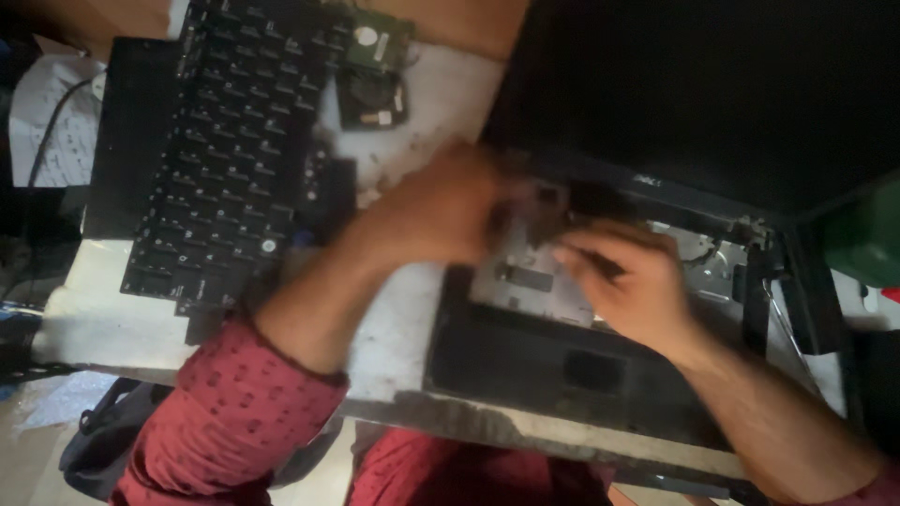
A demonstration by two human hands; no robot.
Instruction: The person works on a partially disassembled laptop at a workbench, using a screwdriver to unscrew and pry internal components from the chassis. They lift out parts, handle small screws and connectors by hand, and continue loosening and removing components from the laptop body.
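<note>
Opened laptop at the right of a worn white table, keyboard bay bare, metal plate exposed, dark screen folded up behind. Left hand curled over the bay's upper left edge, fingers bunched around a small dark part near the hinge; blurred, so grip not certain. Right hand flat-knuckled over the plate, fingers pressed together, tips meeting the same dark part; looks like a pinch, cannot tell for sure. Removed black keyboard lying loose to the left, well apart from the hands. Small circuit board and fan beside it at the table's far side. Judgement: dark part likely light, thin, brittle; any ribbon or clip fragile. Best held by its edges, low force, laptop base steadied by the palm rest. Red patterned sleeve on left arm.
</note>
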